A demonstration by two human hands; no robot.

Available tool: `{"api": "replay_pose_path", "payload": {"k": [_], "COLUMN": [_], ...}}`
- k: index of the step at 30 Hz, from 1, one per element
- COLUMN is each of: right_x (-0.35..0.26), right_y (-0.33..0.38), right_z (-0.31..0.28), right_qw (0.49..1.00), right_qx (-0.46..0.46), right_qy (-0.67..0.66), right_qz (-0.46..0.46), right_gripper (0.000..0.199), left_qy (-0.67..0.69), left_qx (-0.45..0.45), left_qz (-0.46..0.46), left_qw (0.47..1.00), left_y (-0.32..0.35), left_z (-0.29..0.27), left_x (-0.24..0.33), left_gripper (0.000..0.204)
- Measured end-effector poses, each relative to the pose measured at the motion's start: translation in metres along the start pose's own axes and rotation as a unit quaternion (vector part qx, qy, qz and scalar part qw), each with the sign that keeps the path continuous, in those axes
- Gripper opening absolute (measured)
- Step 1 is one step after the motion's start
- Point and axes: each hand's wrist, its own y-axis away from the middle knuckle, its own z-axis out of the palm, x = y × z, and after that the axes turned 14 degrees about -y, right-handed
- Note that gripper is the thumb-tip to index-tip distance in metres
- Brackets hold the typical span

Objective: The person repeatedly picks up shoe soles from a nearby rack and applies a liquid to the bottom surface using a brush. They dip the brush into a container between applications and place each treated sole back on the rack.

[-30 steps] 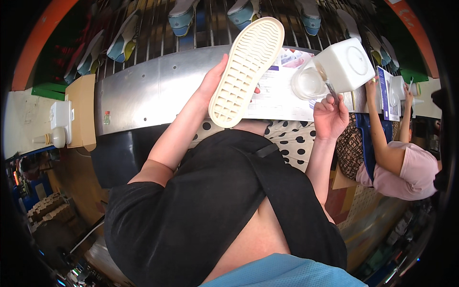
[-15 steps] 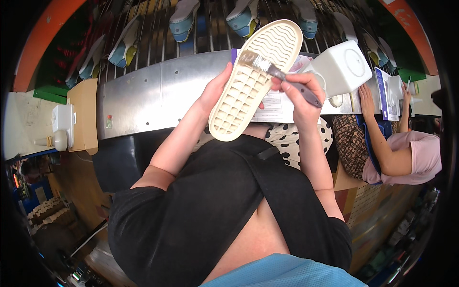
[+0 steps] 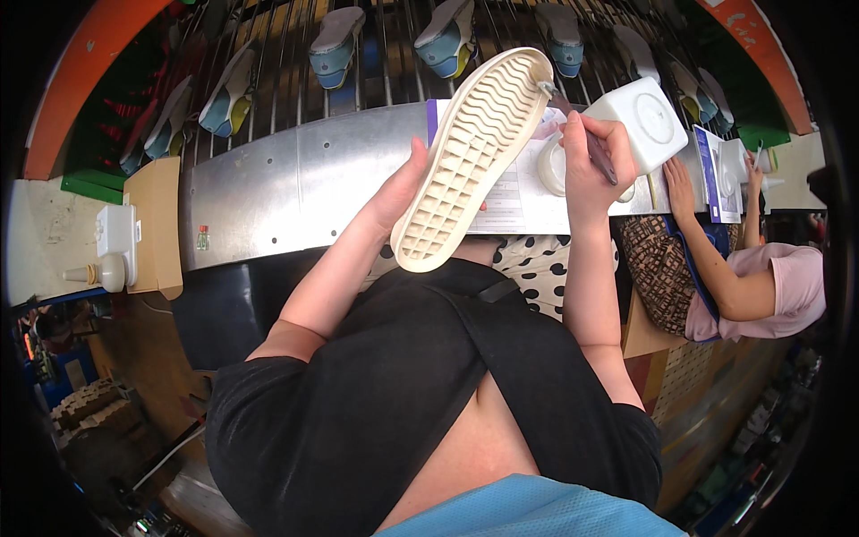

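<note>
A cream shoe sole (image 3: 465,170) with a wavy and gridded inner face is tilted up in front of me. My left hand (image 3: 404,190) grips it by its left edge, with fingers hidden behind it. In my right hand (image 3: 598,166) is a paintbrush (image 3: 601,159) with a dark handle. Its bristle end touches the inner rim near the sole's upper right end. Just behind my right hand lie a round white lid or dish (image 3: 553,168) and a white square-sided bottle (image 3: 640,125).
A metal bench (image 3: 295,170) runs across, with printed sheets (image 3: 506,201) under the sole. Beyond it, blue-grey shoe uppers (image 3: 336,54) sit on a roller conveyor. A cardboard piece (image 3: 154,224) stands at left. At right, a co-worker's hand (image 3: 684,190) rests on the bench.
The brush has moved from the middle of the sole to its upper right rim and turned more upright. My right hand shifted right with it. The sole has tilted slightly.
</note>
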Motion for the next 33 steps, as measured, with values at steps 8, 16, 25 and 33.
{"api": "replay_pose_path", "payload": {"k": [8, 16, 25, 33], "right_x": [-0.006, -0.027, -0.031, 0.016], "right_y": [-0.007, 0.052, 0.013, -0.024], "right_z": [0.003, 0.024, 0.001, -0.009], "right_qw": [0.945, 0.930, 0.891, 0.971], "right_qx": [-0.071, -0.254, -0.406, -0.232], "right_qy": [-0.269, -0.238, -0.183, -0.040], "right_qz": [0.172, 0.119, 0.086, -0.046], "right_gripper": [0.008, 0.010, 0.013, 0.018], "left_qy": [-0.011, 0.081, 0.063, 0.143], "left_qx": [0.027, 0.089, 0.086, 0.007], "left_qz": [-0.020, -0.017, 0.002, -0.030], "left_qw": [0.999, 0.993, 0.994, 0.989], "left_y": [-0.007, -0.021, -0.015, -0.003], "left_z": [0.006, -0.014, -0.024, -0.004], "left_x": [0.007, 0.025, 0.027, 0.008], "left_gripper": [0.112, 0.111, 0.116, 0.116]}}
